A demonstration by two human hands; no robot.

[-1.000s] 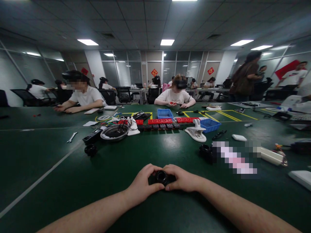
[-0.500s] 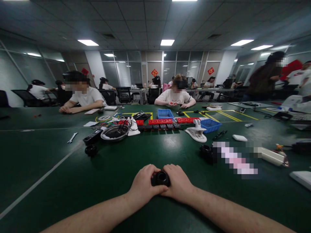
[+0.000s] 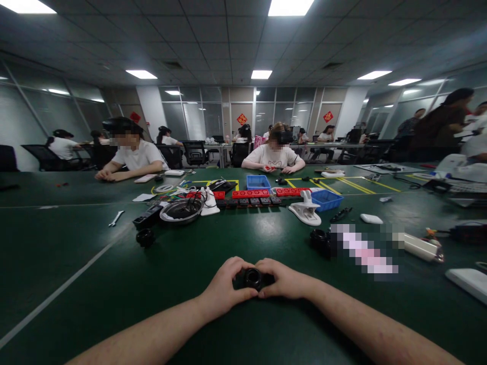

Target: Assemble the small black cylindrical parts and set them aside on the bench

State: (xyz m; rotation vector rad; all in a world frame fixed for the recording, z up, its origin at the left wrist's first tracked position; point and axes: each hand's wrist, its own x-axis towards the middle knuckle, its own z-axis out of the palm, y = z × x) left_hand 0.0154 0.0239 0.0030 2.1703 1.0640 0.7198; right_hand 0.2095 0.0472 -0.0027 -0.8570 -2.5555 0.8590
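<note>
A black round fitting [image 3: 252, 278] with a hole in its middle faces me near the front of the green table [image 3: 190, 258]. My left hand [image 3: 227, 285] curls around its left side, thumb along the lower edge and fingers over the back. On the other side, my right hand [image 3: 284, 280] closes on it too, with a dark gap showing between palm and part. Some of the fingers are hidden behind it. Similar black fittings rest to the left [image 3: 145, 238] and to the right [image 3: 318, 237].
A round metal bowl [image 3: 181, 219] and a white clamp base [image 3: 305, 214] stand farther back. Between them lie red and black strips [image 3: 250, 194] and blue trays [image 3: 326, 199]. A wrench [image 3: 116, 218] lies left, a cream cylinder [image 3: 417, 247] right. Co-workers sit across the table.
My right hand has shifted slightly right and its grip has loosened around the fitting, so more of the dark part shows. My left hand keeps its hold. The camera view has tilted up slightly.
</note>
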